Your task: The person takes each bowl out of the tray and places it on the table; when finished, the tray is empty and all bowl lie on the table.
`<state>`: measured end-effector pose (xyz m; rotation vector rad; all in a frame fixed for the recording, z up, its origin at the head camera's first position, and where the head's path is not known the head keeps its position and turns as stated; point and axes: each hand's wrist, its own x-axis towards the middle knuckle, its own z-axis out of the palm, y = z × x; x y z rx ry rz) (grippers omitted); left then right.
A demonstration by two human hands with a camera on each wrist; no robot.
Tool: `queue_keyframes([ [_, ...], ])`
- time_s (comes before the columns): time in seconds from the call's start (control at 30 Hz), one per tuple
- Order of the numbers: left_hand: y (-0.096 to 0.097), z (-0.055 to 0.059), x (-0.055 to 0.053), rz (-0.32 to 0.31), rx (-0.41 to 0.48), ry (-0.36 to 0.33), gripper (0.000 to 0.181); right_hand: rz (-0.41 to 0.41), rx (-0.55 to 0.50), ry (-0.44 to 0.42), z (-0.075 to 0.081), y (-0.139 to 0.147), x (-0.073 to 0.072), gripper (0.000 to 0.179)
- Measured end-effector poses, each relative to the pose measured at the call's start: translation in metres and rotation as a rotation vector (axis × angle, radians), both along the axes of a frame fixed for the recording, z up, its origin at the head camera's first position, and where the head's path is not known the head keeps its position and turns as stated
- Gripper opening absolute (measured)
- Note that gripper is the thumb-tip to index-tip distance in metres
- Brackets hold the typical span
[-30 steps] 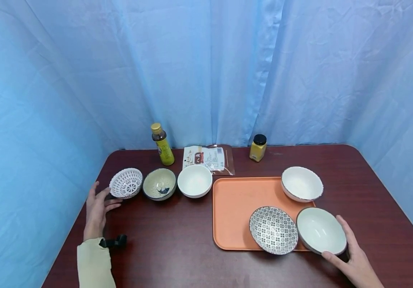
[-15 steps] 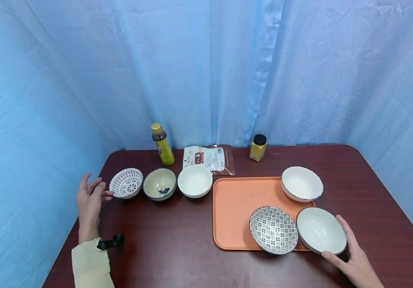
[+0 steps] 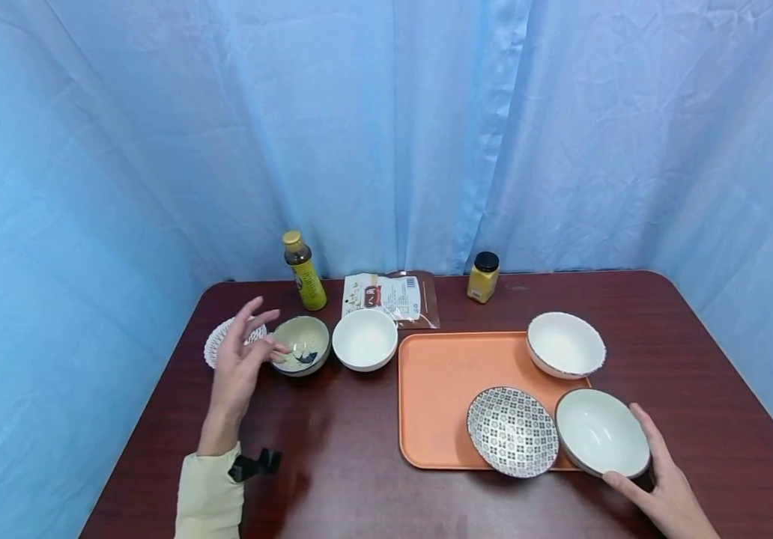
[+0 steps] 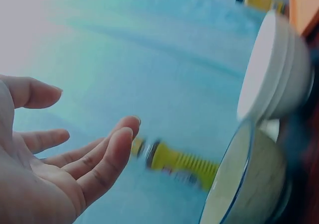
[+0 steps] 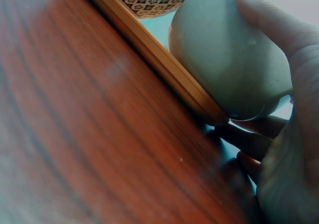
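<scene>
Pale grey-green ceramic bowl gripped at the near right corner of the orange tray

The round, glossy, dark-rimmed bowl is held by the right hand at the near right corner of the flat orange rectangular tray. Its outer wall is clasped between the thumb on the near side and curled fingers beyond; whether its base rests fully on the tray cannot be told. To the left of the tray, the left hand is raised with fingers loosely bent and nothing held. It is nearest to the small speckled greenish bowl with a dark fish motif, and the white lattice-patterned bowl is partly hidden behind it.

Over the tray's near edge, the black-and-white patterned bowl is seen tilted, just beside the gripped one. By the tray's far right corner, the white bowl with a speckled rim is placed.

The gripped bowl is judged to be stiff, moderately heavy, slick on its glaze and easily chipped. It is best held low on the outer wall, with thumb and fingers opposed and support given near the foot; knocks against its patterned neighbour should be avoided.
</scene>
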<state>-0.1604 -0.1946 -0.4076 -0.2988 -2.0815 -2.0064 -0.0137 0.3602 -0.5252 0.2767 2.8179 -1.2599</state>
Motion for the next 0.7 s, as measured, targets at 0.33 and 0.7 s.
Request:
queue_keyframes([
  [0.33,0.058,-0.017,0.004,-0.283,-0.101,-0.034,0.061,0.001,0.006,0.006,-0.001,-0.001,0.002,0.101],
  [0.7,0.113,-0.032,0.013,-0.472,-0.136,-0.124,0.063,0.003,0.02,0.016,-0.001,0.0,0.002,0.1],
])
